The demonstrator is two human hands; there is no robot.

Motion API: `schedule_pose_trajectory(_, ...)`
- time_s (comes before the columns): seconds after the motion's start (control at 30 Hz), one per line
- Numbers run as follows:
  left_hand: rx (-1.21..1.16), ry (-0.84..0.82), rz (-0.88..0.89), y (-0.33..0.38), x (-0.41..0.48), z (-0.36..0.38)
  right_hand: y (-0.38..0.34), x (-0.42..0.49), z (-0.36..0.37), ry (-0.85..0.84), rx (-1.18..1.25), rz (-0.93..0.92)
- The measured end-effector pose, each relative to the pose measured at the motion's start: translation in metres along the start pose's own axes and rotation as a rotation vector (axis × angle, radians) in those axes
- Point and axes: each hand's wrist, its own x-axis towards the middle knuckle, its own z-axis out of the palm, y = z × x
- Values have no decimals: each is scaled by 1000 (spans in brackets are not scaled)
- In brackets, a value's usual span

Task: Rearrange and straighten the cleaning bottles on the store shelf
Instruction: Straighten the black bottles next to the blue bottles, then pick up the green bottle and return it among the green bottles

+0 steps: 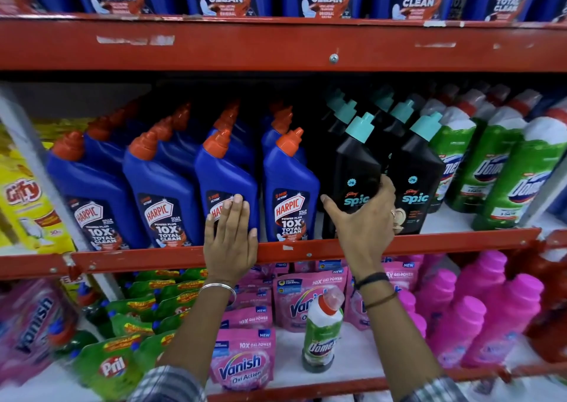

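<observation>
I see both hands up at the middle shelf (306, 249), a red metal rail with chipped paint. My left hand (230, 242) lies flat, fingers straight and close together, pressed against the label of the third Harpic bottle (225, 183) from the left; it grips nothing. That bottle is deep blue with an angled orange-red cap and a dark label reading Harpic, and it leans back to the left like its neighbours. The fourth Harpic bottle (290, 193) stands just beside it, label fully readable: "Power Plus 10X Total Clean".

My right hand (365, 220) is spread wide around the lower front of a black Spic bottle (357, 174), thumb on its left edge and fingers curled round its right side, so it is holding the bottle. This bottle is matt black with a teal cap and teal lettering, tilted slightly to the left. A second Spic bottle (418, 180) stands right next to it, touching or nearly so; I cannot tell which.

Green Domex bottles (491, 168) with white shoulders fill the right end of the same shelf. On the shelf below, a lone Domex bottle (322, 331) stands among pink Vanish pouches (242, 358).
</observation>
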Motion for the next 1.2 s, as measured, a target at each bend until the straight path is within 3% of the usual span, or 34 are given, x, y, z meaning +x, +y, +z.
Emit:
schedule_pose_trajectory(0.2, 3, -9, -8, 1, 1, -2, 0, -7, 2, -13, -99, -29)
schedule_pose_trajectory(0.37, 4, -7, -5, 1, 2, -3, 14, -31, -11, 17, -23, -141)
schedule_pose_trajectory(0.43, 13, -5, -7, 2, 2, -3, 27, -52, -18, -44, 52, -161)
schedule_pose_trajectory(0.57, 19, -2, 3, 1, 2, -3, 68, -103, -24, -208, 199, -40)
schedule_pose_trajectory(0.8, 9, -14, -10, 1, 1, -4, 127, -169, -6, -490, 76, 210)
schedule_pose_trajectory(1.2, 13, -41, -35, 1, 1, -2, 152, -203, 31, -485, 166, 510)
